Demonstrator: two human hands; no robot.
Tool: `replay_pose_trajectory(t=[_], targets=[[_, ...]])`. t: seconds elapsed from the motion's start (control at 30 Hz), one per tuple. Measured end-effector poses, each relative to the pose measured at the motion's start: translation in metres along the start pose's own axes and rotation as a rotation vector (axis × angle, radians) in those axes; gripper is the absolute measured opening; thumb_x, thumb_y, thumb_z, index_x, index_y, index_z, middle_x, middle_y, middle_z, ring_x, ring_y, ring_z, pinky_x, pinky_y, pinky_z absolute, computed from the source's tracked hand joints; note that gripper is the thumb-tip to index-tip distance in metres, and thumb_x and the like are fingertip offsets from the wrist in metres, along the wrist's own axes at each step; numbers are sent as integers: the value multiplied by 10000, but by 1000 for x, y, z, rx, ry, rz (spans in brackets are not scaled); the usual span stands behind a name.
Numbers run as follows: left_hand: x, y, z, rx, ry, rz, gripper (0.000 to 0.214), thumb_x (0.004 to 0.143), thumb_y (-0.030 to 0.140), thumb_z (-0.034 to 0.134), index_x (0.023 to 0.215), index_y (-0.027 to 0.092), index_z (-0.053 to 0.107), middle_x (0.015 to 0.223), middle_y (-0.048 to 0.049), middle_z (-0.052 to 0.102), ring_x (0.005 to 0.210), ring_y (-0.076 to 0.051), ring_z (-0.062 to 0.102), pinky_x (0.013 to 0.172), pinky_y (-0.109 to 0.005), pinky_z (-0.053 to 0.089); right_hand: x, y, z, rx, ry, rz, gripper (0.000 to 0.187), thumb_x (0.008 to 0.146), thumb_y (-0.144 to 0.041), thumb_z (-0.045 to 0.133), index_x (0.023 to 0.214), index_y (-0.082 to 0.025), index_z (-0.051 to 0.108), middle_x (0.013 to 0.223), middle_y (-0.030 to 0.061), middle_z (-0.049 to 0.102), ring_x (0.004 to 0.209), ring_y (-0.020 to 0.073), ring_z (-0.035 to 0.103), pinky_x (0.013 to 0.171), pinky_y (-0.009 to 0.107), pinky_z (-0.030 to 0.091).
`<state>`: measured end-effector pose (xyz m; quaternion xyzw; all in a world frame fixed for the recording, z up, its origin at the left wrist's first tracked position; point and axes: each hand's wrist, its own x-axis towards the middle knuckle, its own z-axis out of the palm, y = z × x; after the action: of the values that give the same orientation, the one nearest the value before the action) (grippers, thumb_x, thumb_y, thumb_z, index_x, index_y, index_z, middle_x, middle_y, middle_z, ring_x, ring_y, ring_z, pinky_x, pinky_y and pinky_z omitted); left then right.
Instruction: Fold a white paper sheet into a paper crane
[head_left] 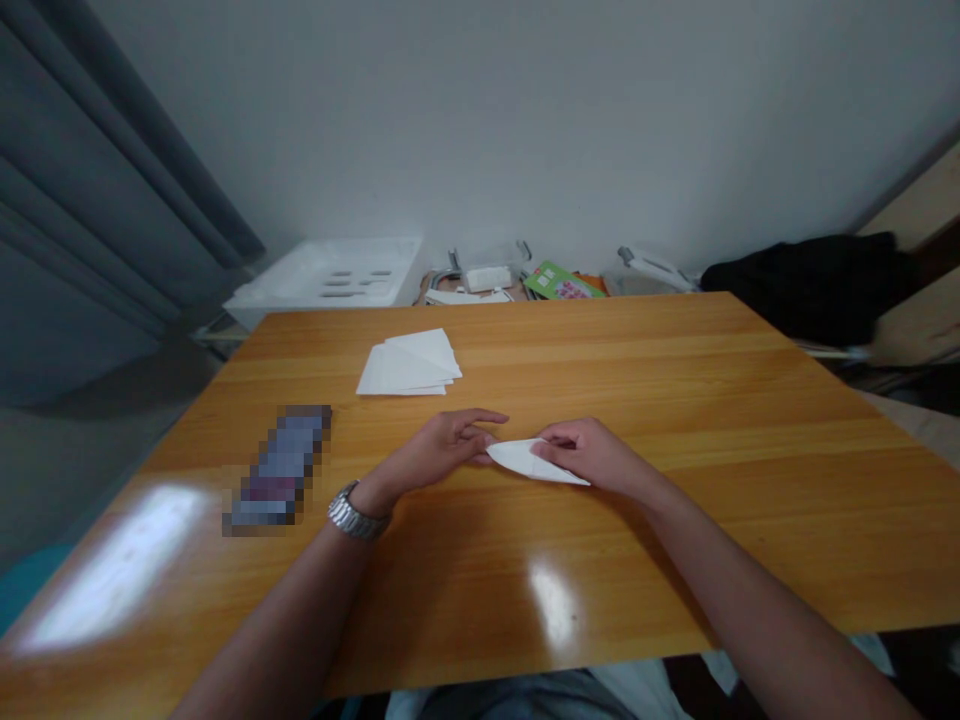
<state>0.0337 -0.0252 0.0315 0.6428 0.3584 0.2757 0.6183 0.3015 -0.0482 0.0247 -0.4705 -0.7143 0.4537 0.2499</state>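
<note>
A folded piece of white paper (529,462), narrow and pointed at both ends, is held just above the wooden table (645,590). My right hand (589,452) pinches its right part, thumb on the near face and the other fingers behind. At the left tip, my left hand (457,440) has its thumb and lower fingers closed on the paper, while the index finger stretches out above. A metal watch (352,515) circles my left wrist. Farther back on the left lies a loose stack of white paper sheets (409,365).
A phone-like device (281,470), blurred into blocks, lies on the table at left. Behind the far edge are a white plastic tray (300,275), a green booklet (559,280) and a small white box (489,279). Dark cloth (810,285) is at the back right.
</note>
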Motion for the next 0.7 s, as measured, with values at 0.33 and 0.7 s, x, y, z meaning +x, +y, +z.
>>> replay_pose_trajectory(t=[0.33,0.7], targets=[[3,7,25,468,143,174,204,926,361,638,950,211,773,910,-47,778,790,-179,703,697,-244,519,2,0,8,-53,-31,-5,376,926,-472,602,931,-145,788,812,54,750,700,189,625,613,270,421],[3,4,23,458,176,116,177,909,321,627,915,172,723,817,-22,744,718,-147,664,648,-219,487,2,-3,4,14,23,-26,305,911,-433,646,936,-163,785,909,72,790,795,208,685,703,283,474]])
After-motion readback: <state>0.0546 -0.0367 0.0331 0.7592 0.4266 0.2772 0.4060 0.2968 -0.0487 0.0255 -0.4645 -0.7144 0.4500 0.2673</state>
